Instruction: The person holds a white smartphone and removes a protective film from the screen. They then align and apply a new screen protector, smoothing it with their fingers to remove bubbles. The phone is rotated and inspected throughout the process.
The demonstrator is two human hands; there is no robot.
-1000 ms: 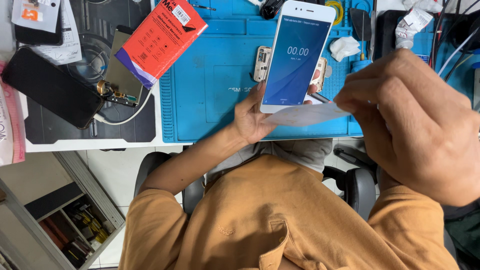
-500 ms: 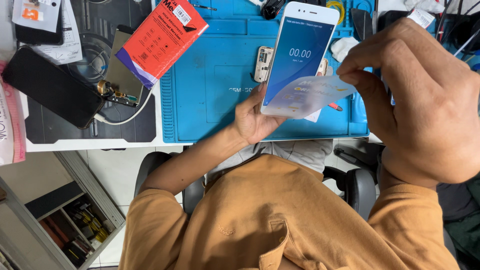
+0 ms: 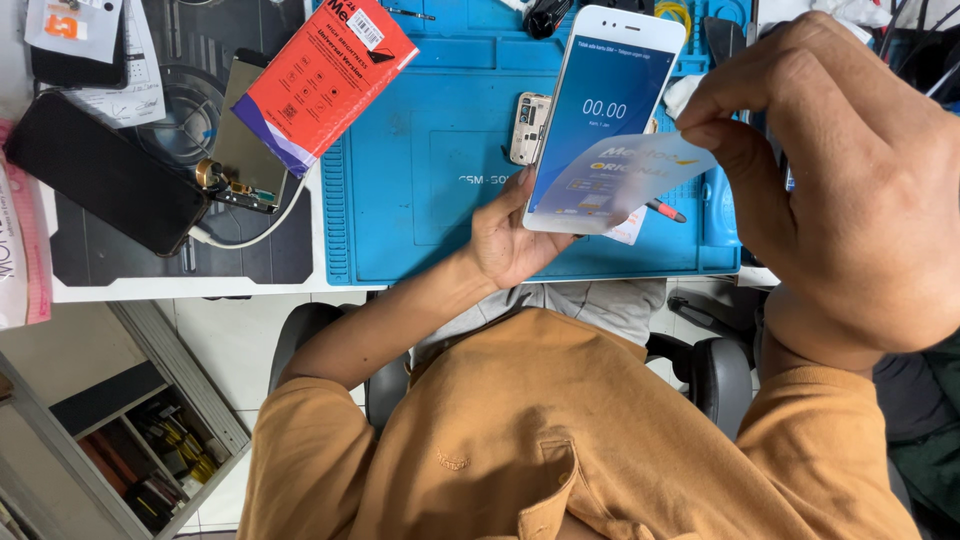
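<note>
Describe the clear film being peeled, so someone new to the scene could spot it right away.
Start at the blue work mat on the desk. Above it the left hand holds up a white phone with its screen lit. The film is the see-through sheet pinched by the right hand across the phone's lower screen; unlike the red box nearby, it is thin and transparent.

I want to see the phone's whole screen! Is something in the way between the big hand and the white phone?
Yes. A thin see-through film is pinched in the right hand and hangs over the lower right part of the white phone, which the left hand holds up. Nothing else visible lies between them.
</note>
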